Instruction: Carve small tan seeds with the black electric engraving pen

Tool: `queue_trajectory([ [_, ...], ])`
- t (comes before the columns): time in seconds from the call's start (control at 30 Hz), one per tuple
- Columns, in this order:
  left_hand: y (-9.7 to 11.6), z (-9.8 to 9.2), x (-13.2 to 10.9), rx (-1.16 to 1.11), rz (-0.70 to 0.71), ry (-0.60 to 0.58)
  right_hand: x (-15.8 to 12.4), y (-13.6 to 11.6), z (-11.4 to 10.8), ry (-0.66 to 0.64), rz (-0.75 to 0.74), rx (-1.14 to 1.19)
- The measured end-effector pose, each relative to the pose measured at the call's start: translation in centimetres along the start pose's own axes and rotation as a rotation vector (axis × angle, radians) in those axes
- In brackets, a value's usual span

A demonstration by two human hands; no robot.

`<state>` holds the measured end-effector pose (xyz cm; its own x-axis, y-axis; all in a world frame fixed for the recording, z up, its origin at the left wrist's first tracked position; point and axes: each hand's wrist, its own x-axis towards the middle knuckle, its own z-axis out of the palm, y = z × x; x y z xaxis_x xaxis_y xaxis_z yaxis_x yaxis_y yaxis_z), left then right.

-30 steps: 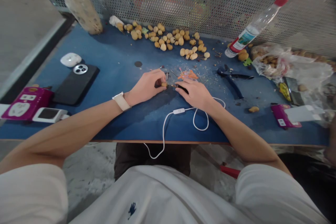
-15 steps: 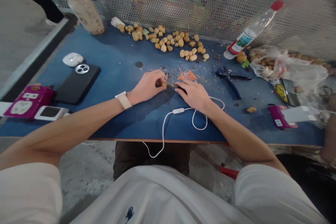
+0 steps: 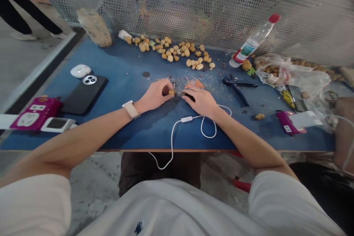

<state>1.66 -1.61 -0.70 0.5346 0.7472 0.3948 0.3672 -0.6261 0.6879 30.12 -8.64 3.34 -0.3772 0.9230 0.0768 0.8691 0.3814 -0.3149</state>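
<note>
My left hand point(image 3: 155, 95) rests on the blue table point(image 3: 124, 125) with its fingers pinched on a small tan nut point(image 3: 172, 92). My right hand point(image 3: 201, 101) lies just to the right, fingers curled around a thin dark tool point(image 3: 188, 97) whose tip points at the nut. A white cable with an inline switch point(image 3: 187, 119) runs from under my right hand and loops off the table's front edge. Orange scraps point(image 3: 195, 83) and crumbs lie just beyond my hands.
Several tan nuts point(image 3: 177, 48) are scattered along the mesh screen. Black pliers point(image 3: 238, 84), a clear bottle with a red cap point(image 3: 253, 42) and a plastic bag point(image 3: 287, 72) lie right. A black phone point(image 3: 84, 94), white earbud case point(image 3: 80, 70) and magenta power strip point(image 3: 35, 112) lie left.
My hands stay in the same grip on the nut and tool. The camera has tilted, so the whole table sits lower in view, and a person's legs now show at top left.
</note>
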Motion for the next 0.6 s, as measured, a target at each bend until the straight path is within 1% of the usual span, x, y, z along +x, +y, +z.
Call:
queue_trajectory([
  [0.1,0.1,0.0,-0.1,-0.008,-0.014,-0.007,0.0,0.8,0.4,0.067,-0.055,0.125],
  [0.17,0.1,0.0,-0.1,-0.009,-0.024,-0.013,0.0,1.3,0.9,0.162,-0.066,0.258],
  [0.27,0.0,0.0,-0.1,0.001,-0.013,-0.028,0.0,1.9,2.0,0.322,-0.037,0.486],
  [0.33,0.0,-0.1,-0.1,0.010,0.000,-0.033,0.0,2.0,2.6,0.388,-0.026,0.583],
  [0.4,0.0,-0.2,-0.1,0.020,0.009,-0.033,0.0,2.0,2.7,0.424,-0.034,0.626],
  [0.5,0.1,-0.3,-0.1,0.030,0.024,-0.035,0.1,1.8,2.3,0.471,-0.091,0.680],
  [0.6,0.1,-0.4,-0.1,0.020,0.023,-0.040,0.3,1.6,1.5,0.452,-0.110,0.722],
])
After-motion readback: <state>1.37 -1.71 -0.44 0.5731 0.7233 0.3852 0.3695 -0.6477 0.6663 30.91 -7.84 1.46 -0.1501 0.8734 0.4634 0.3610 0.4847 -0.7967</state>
